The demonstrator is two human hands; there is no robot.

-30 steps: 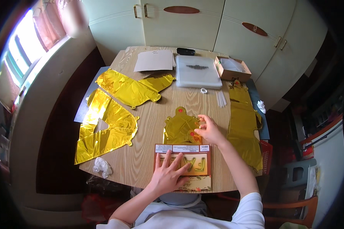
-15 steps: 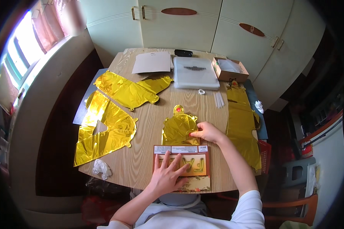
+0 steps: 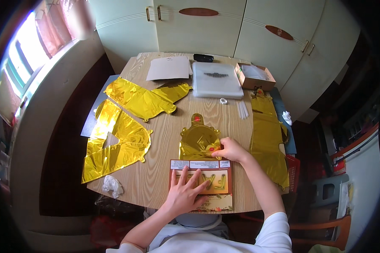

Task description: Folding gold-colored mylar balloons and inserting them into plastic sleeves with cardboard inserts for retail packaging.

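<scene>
Near the front edge of the table lies a printed cardboard card (image 3: 218,198) with orange and red areas, pictured gold letters and pale label strips. My left hand (image 3: 183,195) rests flat on it with fingers spread. Just beyond the card is a folded gold foil balloon (image 3: 197,137), its lower edge meeting the card's top. A tab with a red spot sticks up from its far end, and another red spot shows by my right fingertips. My right hand (image 3: 233,150) pinches the balloon's right edge between thumb and fingers.
Flat gold foil balloons lie at left (image 3: 118,145), far left (image 3: 141,99) and right (image 3: 268,143). At the back are pale cardboard sheets (image 3: 168,68), a stack of clear bags (image 3: 217,86), an open box (image 3: 257,80) and a black object (image 3: 203,57). Crumpled white paper (image 3: 112,186) sits front left.
The balloon's far tab has unfolded a little further away from me, and its round part looks smoother. My right hand has shifted slightly right and nearer; my left hand stays put.
</scene>
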